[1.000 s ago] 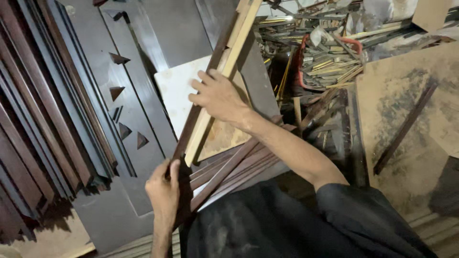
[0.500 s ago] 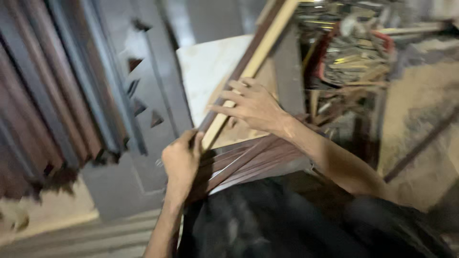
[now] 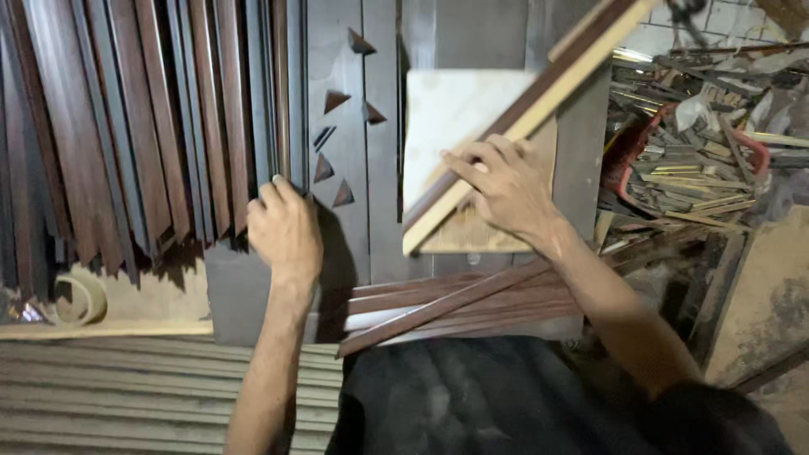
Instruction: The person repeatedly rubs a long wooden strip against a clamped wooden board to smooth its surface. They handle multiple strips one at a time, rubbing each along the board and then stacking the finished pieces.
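My right hand (image 3: 503,188) grips a long wooden strip (image 3: 539,109), dark brown on one face and pale on its edge, held slanting from upper right down to its cut end at the middle. My left hand (image 3: 284,229) is off the strip, fingers curled, touching the lower ends of dark brown strips (image 3: 160,126) that lean in a row at the left. Under the right hand lies a pale square board (image 3: 451,114) on a dark grey panel (image 3: 383,168). A loose bundle of brown strips (image 3: 455,305) lies across my lap edge.
Small dark triangular offcuts (image 3: 335,101) are scattered on the grey panel. A heap of wood scraps with a red crate (image 3: 699,152) fills the right. A tape roll (image 3: 80,297) sits at the lower left, above ribbed sheeting (image 3: 126,388).
My left hand has let go of the strip's lower end and moved left to the leaning strips. The right hand still holds the strip, now raised higher. The view has swung left.
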Tool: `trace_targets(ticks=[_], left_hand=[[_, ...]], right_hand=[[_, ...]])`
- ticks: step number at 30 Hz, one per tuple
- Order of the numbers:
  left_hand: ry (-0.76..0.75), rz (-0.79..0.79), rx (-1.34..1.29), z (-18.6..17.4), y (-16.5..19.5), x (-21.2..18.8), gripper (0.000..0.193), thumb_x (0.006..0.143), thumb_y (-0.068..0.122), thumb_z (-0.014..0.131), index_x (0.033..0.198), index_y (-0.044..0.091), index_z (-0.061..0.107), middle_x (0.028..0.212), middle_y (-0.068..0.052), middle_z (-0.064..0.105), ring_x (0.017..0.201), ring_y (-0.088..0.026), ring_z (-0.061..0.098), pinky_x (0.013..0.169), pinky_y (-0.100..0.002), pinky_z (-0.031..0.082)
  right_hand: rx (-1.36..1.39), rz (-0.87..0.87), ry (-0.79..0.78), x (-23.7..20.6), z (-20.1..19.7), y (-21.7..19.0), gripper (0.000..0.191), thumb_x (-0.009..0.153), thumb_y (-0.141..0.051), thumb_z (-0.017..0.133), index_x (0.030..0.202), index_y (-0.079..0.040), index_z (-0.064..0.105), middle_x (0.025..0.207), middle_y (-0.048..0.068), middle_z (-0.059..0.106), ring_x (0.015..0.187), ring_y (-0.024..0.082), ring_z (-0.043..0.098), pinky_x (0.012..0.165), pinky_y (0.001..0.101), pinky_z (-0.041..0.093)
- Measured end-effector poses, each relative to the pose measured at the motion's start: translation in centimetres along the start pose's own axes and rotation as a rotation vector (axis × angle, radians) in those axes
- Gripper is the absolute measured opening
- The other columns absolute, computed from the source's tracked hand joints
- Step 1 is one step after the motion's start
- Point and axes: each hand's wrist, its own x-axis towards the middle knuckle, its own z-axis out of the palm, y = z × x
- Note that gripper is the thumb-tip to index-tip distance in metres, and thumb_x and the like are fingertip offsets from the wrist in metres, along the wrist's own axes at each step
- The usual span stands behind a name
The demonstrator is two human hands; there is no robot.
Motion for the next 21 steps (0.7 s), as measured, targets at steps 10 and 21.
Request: trace_targets(ticks=[10,21], left_hand=[[0.022,-0.038,-0.086,0.9,0.8,-1.2,0.028,0.092,0.02,0.074,0.109,0.003,0.058,0.105,-0.013,0.06,0.093,-0.032,0.066,0.061,-0.038,0.058],[0.071,-0.107,-0.098,1.3,1.4,-1.9,0.048,0.083,0.045,0.082,0.101,0.006,0.061,0.097,-0.008,0.059,0.094,-0.028,0.066,0.055,-0.037,0.056]], right_hand=[[0.391,-0.225,-0.085,-3.2,-0.2,0.0,0.02,0.084,0.003,0.073,0.093,-0.016,0.073,0.085,0.001,0.074,0.086,0.017,0.065,0.087,0.0385,0.052],[0.622,-0.126,-0.167,-10.8,-0.7,-12.7,0.027,0.085,-0.028,0.078,0.107,-0.012,0.078,0.094,-0.001,0.069,0.089,0.02,0.058,0.08,0.0361,0.046]])
